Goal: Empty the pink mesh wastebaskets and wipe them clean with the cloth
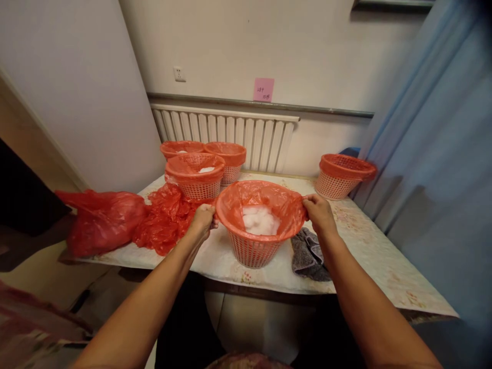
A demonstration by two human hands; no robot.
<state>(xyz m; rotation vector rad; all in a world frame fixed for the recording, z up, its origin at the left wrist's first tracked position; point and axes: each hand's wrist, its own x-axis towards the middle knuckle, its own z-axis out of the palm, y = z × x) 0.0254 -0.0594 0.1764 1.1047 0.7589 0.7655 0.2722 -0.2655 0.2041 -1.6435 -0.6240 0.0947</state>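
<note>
A perforated plastic basket (253, 251) stands on the table in front of me, lined with a red plastic bag (288, 202). White fluffy material (260, 220) lies at the bottom of the liner. My left hand (204, 218) is closed at the left side of the rim, pinching the bag's edge. On the opposite side, my right hand (319, 211) has its fingers closed on the bag at the rim. A dark grey cloth (309, 255) lies crumpled on the table below my right hand.
Several other lined baskets stand behind: one front left (195, 179), one at the far right (338, 177). Crumpled red bags (165, 220) and a full red bag (103, 220) lie at left. A blue curtain (430, 154) borders the right; a radiator (230, 128) the back.
</note>
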